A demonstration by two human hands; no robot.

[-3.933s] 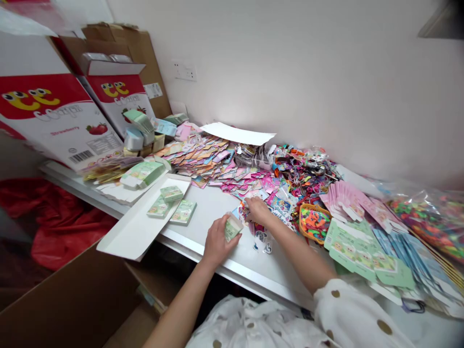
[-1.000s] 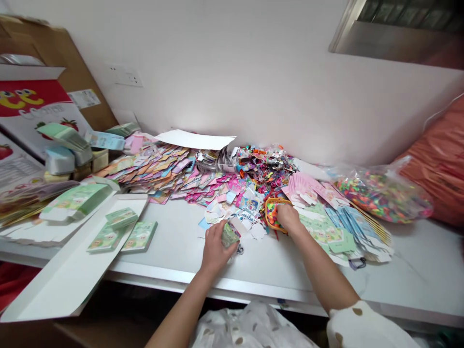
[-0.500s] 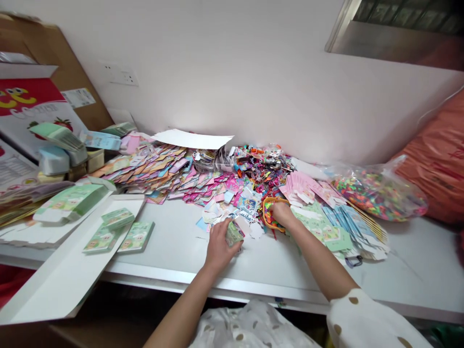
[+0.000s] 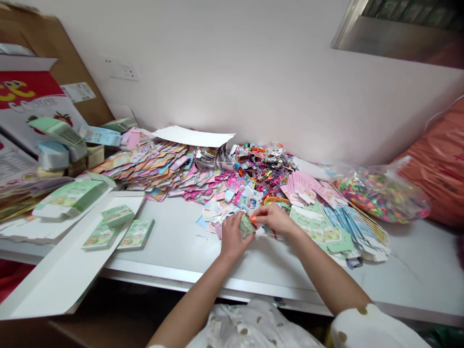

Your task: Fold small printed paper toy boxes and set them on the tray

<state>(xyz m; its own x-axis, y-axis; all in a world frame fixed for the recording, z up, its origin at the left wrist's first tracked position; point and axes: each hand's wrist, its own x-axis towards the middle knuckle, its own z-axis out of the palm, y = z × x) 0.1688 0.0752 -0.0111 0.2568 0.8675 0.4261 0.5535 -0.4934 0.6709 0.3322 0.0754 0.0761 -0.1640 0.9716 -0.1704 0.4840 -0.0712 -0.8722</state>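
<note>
My left hand (image 4: 234, 235) is closed around a small green box (image 4: 247, 225) above the middle of the table. At the box's upper end, the fingertips of my right hand (image 4: 274, 219) pinch a small orange piece (image 4: 253, 219), whose kind is too small to make out. Just behind my right hand is a yellow-orange basket (image 4: 277, 200), partly hidden, with colourful small pieces in it. Loose stickers and paper cut-outs (image 4: 215, 211) lie behind my left hand.
Piles of colourful cards (image 4: 155, 166) and small trinkets (image 4: 266, 166) line the wall. Green boxes (image 4: 136, 234) rest at left by a long white carton (image 4: 68, 261). Flat green cartons (image 4: 319, 224) and a clear bag of bright pieces (image 4: 380, 191) lie at right.
My right hand has come out of the basket with an orange piece and moved left to the green box. My left hand has shifted slightly right with the box.
</note>
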